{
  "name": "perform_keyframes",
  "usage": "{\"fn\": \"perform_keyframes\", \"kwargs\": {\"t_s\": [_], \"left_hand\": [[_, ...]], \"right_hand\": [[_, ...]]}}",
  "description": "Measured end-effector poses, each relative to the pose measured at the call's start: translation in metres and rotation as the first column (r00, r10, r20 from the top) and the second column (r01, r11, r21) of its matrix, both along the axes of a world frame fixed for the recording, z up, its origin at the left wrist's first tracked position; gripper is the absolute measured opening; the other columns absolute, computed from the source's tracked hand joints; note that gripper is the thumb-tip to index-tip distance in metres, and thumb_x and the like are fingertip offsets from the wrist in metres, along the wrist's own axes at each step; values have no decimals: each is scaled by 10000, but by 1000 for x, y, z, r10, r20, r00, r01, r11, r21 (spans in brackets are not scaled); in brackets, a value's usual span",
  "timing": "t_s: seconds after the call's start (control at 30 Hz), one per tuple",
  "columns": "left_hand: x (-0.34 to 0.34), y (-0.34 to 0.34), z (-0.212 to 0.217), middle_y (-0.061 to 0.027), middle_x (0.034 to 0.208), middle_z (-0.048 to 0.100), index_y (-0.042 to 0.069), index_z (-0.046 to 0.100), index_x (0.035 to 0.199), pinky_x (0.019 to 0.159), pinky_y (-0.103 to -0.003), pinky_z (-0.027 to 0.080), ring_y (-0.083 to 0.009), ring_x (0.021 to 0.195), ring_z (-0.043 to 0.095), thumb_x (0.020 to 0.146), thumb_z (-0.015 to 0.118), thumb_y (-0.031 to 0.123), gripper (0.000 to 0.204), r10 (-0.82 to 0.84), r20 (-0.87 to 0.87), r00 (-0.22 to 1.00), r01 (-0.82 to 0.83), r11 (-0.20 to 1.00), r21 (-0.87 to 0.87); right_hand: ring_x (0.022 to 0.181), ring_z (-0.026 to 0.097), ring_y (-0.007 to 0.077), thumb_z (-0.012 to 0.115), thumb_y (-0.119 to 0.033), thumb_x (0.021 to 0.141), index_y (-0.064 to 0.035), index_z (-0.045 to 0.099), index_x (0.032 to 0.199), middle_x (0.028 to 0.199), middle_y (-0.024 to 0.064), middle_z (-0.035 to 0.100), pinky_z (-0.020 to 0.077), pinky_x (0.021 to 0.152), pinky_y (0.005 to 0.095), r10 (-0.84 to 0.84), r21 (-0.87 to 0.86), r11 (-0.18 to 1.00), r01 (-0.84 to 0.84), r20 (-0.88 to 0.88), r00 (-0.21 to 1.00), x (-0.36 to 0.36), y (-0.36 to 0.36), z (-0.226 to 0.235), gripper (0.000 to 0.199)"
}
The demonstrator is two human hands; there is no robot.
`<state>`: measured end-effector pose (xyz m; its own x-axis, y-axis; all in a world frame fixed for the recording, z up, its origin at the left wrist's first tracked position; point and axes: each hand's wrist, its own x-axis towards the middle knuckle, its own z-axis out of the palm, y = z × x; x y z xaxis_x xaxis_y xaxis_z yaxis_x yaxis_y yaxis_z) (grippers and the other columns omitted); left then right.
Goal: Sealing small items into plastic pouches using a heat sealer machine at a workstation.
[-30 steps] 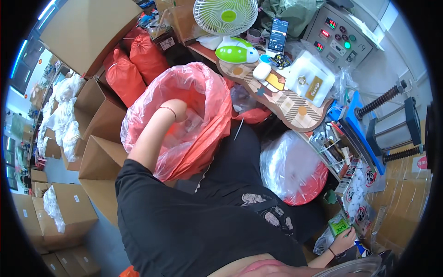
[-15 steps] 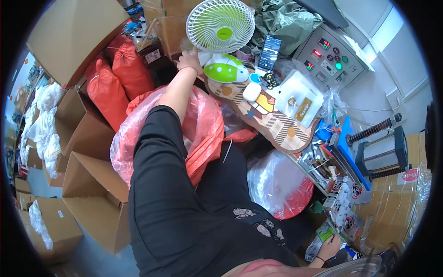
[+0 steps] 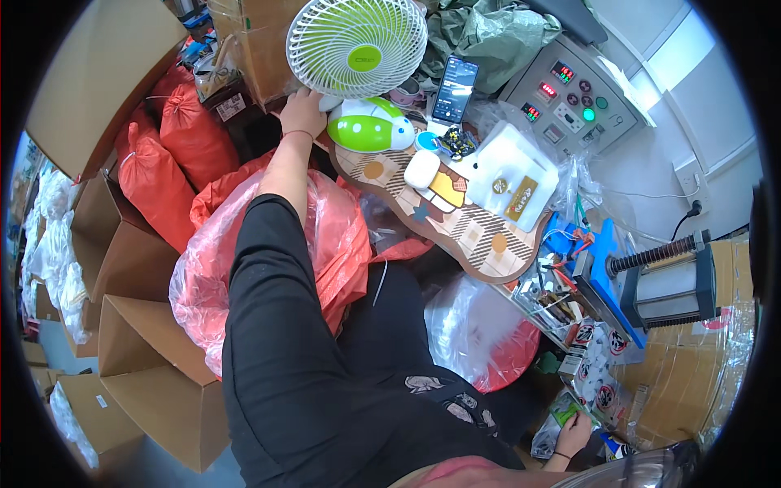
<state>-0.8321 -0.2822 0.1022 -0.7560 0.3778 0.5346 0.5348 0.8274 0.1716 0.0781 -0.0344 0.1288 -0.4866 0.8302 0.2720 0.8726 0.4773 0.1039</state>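
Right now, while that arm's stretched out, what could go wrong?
The left hand is close beside the round white-and-green plastic fan, so a bump might tip it. The fan could then knock the propped-up black smartphone nearby. The black cloth sleeve passes over the crumpled translucent red plastic bag and might snag it.

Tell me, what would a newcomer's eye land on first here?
Probably the white and green fan at the top, its spotted green base on the patterned mat, just beside the left hand. Next come the red sacks at upper left and the big red bag left of centre. At upper right, a grey control box shows lit red digits.
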Motion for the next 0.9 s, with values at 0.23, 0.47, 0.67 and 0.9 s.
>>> {"fn": "perform_keyframes", "kwargs": {"t_s": [0.23,0.47,0.67,0.9], "left_hand": [[-15,0,7,-142,1167,611,146,624,1135,926,-466,508,-394,1073,601,791,619,194,347,83,223,971,-129,971,201],[-3,0,-14,-201,1181,592,112,629,1138,962,-474,491,-408,1092,586,758,661,214,395,-93,127,988,53,956,289],[19,15,13,-170,1165,597,154,652,1120,953,-443,482,-327,1145,570,740,696,222,388,-5,44,999,12,985,-171],[14,15,-4,-82,1254,569,193,658,1118,967,-425,453,-263,1207,540,774,669,194,344,-36,49,998,47,965,-258]], "right_hand": [[861,616,374,590,-96,874,-1,659,980,924,187,641,495,771,443,6,-91,996,-8,-18,1000,-11,6,-11,158],[841,624,379,599,-105,868,0,671,953,890,192,651,502,763,447,95,-204,975,-92,5,995,-10,11,-20,153],[840,631,374,611,-101,857,-5,678,941,889,187,660,510,764,443,95,-216,972,-95,-10,995,-17,10,-25,145],[841,628,375,608,-105,868,3,668,915,904,193,655,501,765,439,118,-273,953,-130,-61,991,-18,16,-24,133]]}}
